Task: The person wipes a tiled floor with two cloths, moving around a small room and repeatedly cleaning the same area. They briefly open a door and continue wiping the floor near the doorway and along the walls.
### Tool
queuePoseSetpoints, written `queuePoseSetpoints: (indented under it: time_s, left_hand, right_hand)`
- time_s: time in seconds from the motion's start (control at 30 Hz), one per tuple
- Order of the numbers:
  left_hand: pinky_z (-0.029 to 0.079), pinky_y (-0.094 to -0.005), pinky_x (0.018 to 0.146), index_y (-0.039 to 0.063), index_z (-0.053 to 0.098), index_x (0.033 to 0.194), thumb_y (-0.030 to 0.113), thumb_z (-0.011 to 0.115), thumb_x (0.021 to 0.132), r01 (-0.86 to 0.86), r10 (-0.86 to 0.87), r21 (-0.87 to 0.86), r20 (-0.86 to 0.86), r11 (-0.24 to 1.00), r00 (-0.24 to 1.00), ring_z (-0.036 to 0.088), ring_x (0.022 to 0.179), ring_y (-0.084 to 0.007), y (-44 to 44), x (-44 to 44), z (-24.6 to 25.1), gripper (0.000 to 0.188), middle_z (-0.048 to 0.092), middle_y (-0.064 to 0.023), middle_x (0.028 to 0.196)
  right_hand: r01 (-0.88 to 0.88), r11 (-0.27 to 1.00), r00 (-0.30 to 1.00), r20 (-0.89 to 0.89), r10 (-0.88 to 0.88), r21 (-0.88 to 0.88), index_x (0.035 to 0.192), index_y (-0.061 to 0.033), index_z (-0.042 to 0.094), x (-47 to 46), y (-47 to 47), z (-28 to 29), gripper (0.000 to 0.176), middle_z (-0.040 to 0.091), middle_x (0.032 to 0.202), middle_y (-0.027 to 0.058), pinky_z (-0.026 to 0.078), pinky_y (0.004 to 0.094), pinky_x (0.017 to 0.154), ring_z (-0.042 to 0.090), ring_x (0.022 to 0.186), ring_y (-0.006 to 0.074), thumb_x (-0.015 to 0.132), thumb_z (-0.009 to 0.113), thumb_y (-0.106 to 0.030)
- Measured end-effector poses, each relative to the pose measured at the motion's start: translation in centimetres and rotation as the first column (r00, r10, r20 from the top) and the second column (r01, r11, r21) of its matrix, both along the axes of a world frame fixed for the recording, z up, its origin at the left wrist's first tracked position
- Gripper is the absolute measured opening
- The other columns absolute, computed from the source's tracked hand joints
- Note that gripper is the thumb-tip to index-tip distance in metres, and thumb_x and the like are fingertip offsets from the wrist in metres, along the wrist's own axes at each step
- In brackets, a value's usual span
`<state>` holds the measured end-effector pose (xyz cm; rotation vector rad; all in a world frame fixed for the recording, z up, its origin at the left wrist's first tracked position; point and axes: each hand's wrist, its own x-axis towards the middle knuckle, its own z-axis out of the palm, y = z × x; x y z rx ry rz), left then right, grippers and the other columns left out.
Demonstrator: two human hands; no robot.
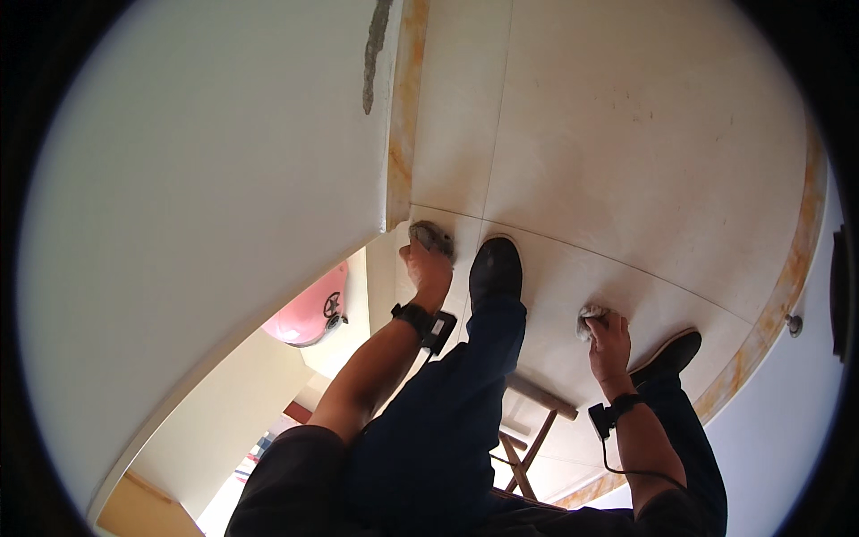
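My left hand [429, 272] presses a bunched grey wad [431, 236], possibly a rag or steel wool, against the tiled floor [570, 248]. It is close to the end of the marbled skirting [400, 181] at the wall corner. Off to the right, my right hand [611, 346] grips a second, paler grey wad [588, 322] at floor level, between my two dark shoes. Fingers hide part of both wads. Small dark specks mark the tiles farther out.
A white wall [221, 148] rises at left, with a grey patch [376, 54] near its edge. Beyond its corner sits a pink helmet [310, 309]. A wooden folding stool [530, 429] stands beneath me. At right a doorstop [794, 326] juts from the wall.
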<state>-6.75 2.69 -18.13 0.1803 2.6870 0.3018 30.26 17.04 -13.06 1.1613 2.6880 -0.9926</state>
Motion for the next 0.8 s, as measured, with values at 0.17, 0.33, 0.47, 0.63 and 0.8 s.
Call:
queuePoseSetpoints:
  time_s: [0.17,0.33,0.47,0.63,0.8]
  left_hand:
    - [0.048,-0.0537,0.101,-0.006,0.048,0.133,0.004,0.06,0.088,0.237,-0.237,-0.001,-0.008,0.972,0.972,0.055,0.116,-0.0487,5.4,-1.3,0.0,0.048,0.049,-0.0302,0.129]
    - [0.045,-0.0528,0.105,-0.006,0.046,0.137,0.002,0.06,0.088,0.336,-0.336,0.01,0.052,0.942,0.94,0.051,0.121,-0.0488,4.6,-0.5,2.2,0.052,0.05,-0.0308,0.125]
    - [0.045,-0.0536,0.105,-0.007,0.04,0.141,0.001,0.059,0.087,0.207,-0.2,-0.12,0.071,0.971,0.977,0.051,0.122,-0.0499,2.9,-1.7,2.6,0.057,0.05,-0.0332,0.125]
    - [0.048,-0.0539,0.102,-0.007,0.039,0.141,-0.001,0.059,0.086,0.339,-0.336,-0.067,0.05,0.938,0.941,0.055,0.116,-0.0505,5.9,-1.8,1.5,0.058,0.05,-0.0328,0.125]
    - [0.056,-0.0559,0.087,0.007,0.045,0.138,0.0,0.059,0.088,0.433,-0.41,0.176,-0.155,0.884,0.899,0.062,0.103,-0.0517,10.7,-1.4,1.1,0.052,0.054,-0.0279,0.121]
  right_hand:
    - [0.036,0.999,0.999,0.027,-0.035,-0.033,0.099,-0.012,0.077,0.0,0.1,-0.9,0.026,0.059,0.097,0.0108,0.053,0.0477,0.083,0.058,0.096,0.0355,0.077,0.07,-0.001]
    - [0.02,0.997,1.0,0.021,-0.019,-0.076,0.098,-0.0112,0.076,0.3,0.2,-1.1,0.026,0.059,0.097,0.0112,0.052,0.048,0.084,0.058,0.097,0.0358,0.076,0.069,0.0]
    - [-0.006,0.998,1.0,0.016,0.007,-0.068,0.099,-0.0105,0.076,0.5,0.5,-1.4,0.027,0.059,0.097,0.0117,0.052,0.0484,0.085,0.057,0.097,0.0365,0.076,0.069,0.001]
    - [0.005,0.999,0.998,-0.064,-0.007,-0.033,0.098,-0.0106,0.074,0.4,0.1,-1.8,0.027,0.059,0.096,0.0115,0.051,0.0484,0.083,0.057,0.095,0.0371,0.076,0.066,0.003]
    - [-0.018,1.0,0.996,-0.082,0.018,0.0,0.091,-0.0121,0.074,-0.3,0.9,-2.1,0.021,0.06,0.098,0.0109,0.051,0.0466,0.082,0.058,0.096,0.0352,0.076,0.065,0.0]
